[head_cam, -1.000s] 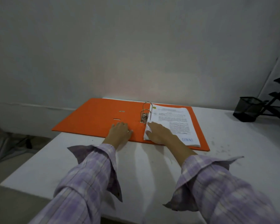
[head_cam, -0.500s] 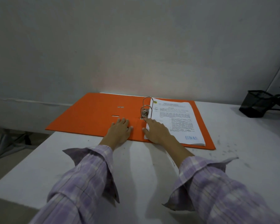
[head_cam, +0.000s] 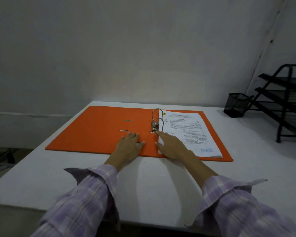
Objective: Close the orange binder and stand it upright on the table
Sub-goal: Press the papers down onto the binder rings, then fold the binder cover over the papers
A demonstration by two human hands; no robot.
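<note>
Nothing done yet: orange binder (head_cam: 101,132) lying fully open, flat on white table (head_cam: 161,182), left hand (head_cam: 128,148) spread flat on inside cover gripping nothing, right hand (head_cam: 172,146) flat on paper stack (head_cam: 190,132), forefinger at lever mechanism (head_cam: 155,128); closing, standing upright both pending.

A white table (head_cam: 161,185) stands against a plain grey wall (head_cam: 126,48); dim light; black wire rack (head_cam: 287,100) at right.

Orange binder (head_cam: 99,132): matt card. Rings (head_cam: 158,119) beyond the fingers (head_cam: 159,134): shiny metal. Sheets (head_cam: 186,132): printed paper. Surface (head_cam: 161,182): matt white.
</note>
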